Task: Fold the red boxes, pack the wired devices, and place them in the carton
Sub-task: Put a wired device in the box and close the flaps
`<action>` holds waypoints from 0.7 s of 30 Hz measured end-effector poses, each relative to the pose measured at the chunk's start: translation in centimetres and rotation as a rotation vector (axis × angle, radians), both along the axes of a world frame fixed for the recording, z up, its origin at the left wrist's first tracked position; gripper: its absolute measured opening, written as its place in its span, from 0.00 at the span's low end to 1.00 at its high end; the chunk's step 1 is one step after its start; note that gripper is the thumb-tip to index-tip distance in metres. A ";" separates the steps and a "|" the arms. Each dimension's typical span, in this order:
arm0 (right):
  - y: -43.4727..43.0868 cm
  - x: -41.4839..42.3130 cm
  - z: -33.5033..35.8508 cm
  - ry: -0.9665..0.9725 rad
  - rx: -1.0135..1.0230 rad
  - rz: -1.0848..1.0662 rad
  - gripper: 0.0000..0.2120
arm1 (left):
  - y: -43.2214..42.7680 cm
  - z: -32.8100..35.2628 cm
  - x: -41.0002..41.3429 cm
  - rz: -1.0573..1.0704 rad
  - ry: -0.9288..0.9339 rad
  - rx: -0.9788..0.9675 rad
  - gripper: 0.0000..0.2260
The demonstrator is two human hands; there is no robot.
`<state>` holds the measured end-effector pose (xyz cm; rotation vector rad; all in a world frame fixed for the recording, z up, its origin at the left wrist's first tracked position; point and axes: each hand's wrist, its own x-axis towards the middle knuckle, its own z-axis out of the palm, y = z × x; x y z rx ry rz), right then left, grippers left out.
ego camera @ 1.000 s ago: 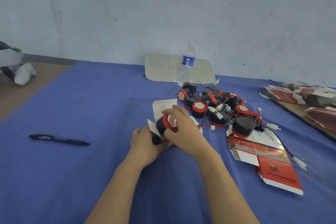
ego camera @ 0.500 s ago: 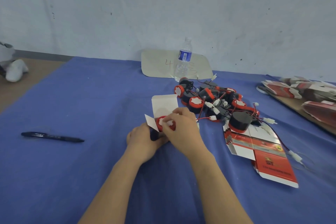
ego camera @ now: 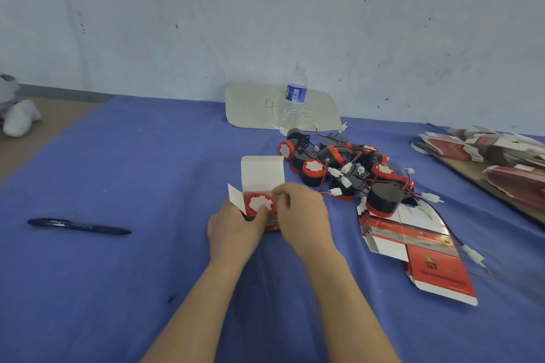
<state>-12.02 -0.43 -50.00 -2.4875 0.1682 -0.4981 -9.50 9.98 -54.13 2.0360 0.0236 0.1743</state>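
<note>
A small red box with white flaps open sits on the blue cloth at centre. My left hand grips its body from the left. One wired device, red-rimmed with a white face, sits in the box mouth. My right hand has its fingers curled at the box's right edge, touching the device. Beyond lies a pile of black and red wired devices. A flat unfolded red box lies to the right.
A water bottle stands on a cardboard sheet by the wall. Stacks of flat red boxes lie on a board at the far right. A dark pen lies on the left. No carton is in view.
The device has gone deeper into the box; only its red and white face shows now. My right hand has slid from on top of it to the box's right side.
</note>
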 end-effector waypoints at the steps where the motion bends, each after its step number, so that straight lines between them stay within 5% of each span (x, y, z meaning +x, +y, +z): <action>1: -0.5 0.1 0.0 -0.062 0.001 -0.054 0.15 | 0.0 0.0 0.0 0.013 -0.004 -0.003 0.12; 3: -2.0 0.1 0.2 -0.096 -0.080 -0.151 0.16 | -0.1 0.1 -0.1 0.027 -0.004 -0.006 0.12; 8: -4.4 -0.5 0.7 0.313 -0.124 -0.187 0.15 | -0.2 0.1 0.1 0.025 0.018 0.030 0.15; 13: -4.5 -1.2 1.9 0.184 -0.007 -0.069 0.06 | -0.2 0.3 0.0 0.024 0.006 0.031 0.15; 15: -3.7 -1.1 1.9 0.152 0.189 0.022 0.01 | -0.2 0.3 0.0 0.021 0.002 0.044 0.13; 21: -2.6 0.3 0.5 0.016 0.941 0.133 0.09 | -0.2 0.4 -0.3 0.005 -0.003 0.052 0.16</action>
